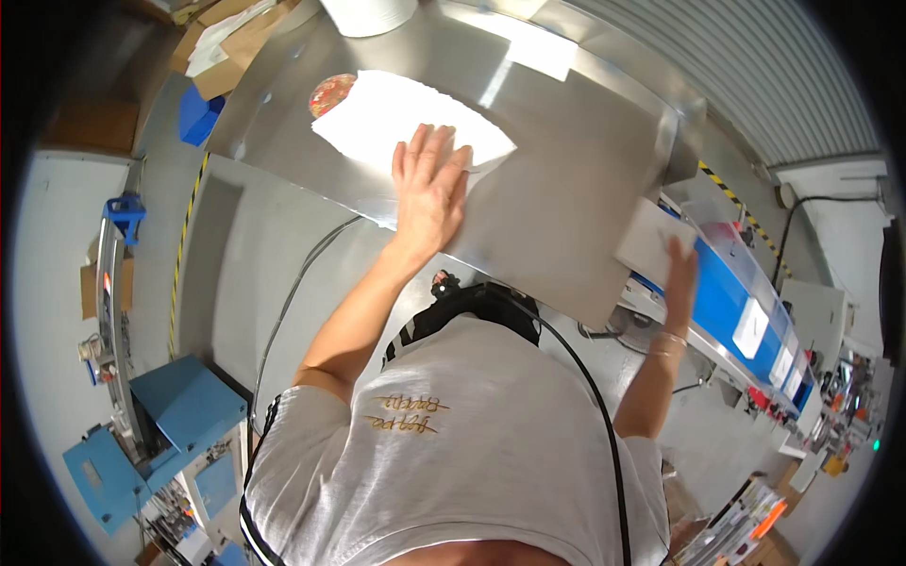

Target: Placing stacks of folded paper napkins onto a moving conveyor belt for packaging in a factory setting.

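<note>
My left hand (429, 189) lies with its fingers stretched out on a bright white sheet or stack of sheets (377, 108) on the steel table. A round, red-patterned object (331, 95) pokes out from the far left end of the white sheets, partly covered by them. On the right, my right hand (680, 283) reaches to a flat white piece (651, 236) between the table's right edge and a blue conveyor belt. Motion smears its fingers, so I cannot tell whether they grip that piece or only touch it.
The steel table (557, 198) has a raised rim along its far side. A white bucket (370, 14) stands at the back. White flat pieces (752, 327) lie on the blue belt (722, 292), beside a clear guard. A black cable (599, 406) runs down over my shirt.
</note>
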`<action>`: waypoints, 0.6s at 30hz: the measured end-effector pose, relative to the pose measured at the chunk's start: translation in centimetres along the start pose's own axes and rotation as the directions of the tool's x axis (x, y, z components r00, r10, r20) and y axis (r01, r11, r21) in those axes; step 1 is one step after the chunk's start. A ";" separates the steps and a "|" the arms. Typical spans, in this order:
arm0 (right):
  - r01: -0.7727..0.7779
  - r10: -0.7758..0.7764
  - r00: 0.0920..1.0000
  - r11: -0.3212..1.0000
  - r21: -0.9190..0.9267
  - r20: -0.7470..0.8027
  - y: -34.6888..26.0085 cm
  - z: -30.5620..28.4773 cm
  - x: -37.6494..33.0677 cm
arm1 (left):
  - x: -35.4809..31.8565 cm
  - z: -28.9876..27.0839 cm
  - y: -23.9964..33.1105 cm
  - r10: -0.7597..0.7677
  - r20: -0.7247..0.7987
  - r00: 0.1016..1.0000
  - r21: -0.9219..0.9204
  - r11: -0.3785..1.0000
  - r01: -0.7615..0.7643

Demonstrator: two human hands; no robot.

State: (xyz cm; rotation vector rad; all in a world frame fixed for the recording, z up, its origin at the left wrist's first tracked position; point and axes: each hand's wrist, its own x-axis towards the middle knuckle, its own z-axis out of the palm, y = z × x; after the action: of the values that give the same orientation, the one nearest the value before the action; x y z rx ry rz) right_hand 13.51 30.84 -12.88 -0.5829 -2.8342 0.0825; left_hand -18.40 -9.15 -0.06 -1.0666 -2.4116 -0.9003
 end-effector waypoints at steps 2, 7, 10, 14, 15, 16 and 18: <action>-0.510 0.500 0.860 0.839 0.190 0.105 -0.9 -3.3 1.0 | -0.2 0.2 -0.1 0.007 -0.007 1.000 0.003 1.000 -0.007; -0.408 0.439 0.864 0.897 0.168 -0.245 -7.6 -5.9 6.1 | -0.3 0.5 -0.2 0.030 -0.037 0.999 -0.032 0.999 -0.031; 0.028 0.006 0.998 0.851 0.524 -0.063 -19.5 -6.8 12.2 | -0.7 0.4 -0.4 0.039 -0.035 0.999 -0.068 0.997 -0.041; -0.063 -0.215 0.955 0.525 0.849 0.204 -29.0 -6.5 16.8 | -0.3 0.2 -0.3 0.067 0.019 0.998 -0.076 0.995 -0.065; 0.032 -0.268 0.954 0.533 0.846 0.133 -29.0 -4.7 17.4 | 0.0 0.0 0.0 0.076 0.041 0.996 -0.082 0.994 -0.073; 0.125 -0.319 0.945 0.541 0.832 0.066 -28.5 -2.7 17.6 | 0.3 -0.3 0.1 0.082 0.064 0.995 -0.092 0.993 -0.075; -0.083 -0.263 0.944 0.395 0.915 0.199 -28.2 -3.3 16.8 | 0.4 -0.4 -0.5 0.030 0.043 0.999 -0.077 0.997 -0.027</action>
State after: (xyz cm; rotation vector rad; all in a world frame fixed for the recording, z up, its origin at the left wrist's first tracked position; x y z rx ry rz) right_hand -11.34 11.54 -2.92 -0.1173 -2.4590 1.7568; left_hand -19.04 -9.50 0.27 -1.1569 -2.4084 -0.9762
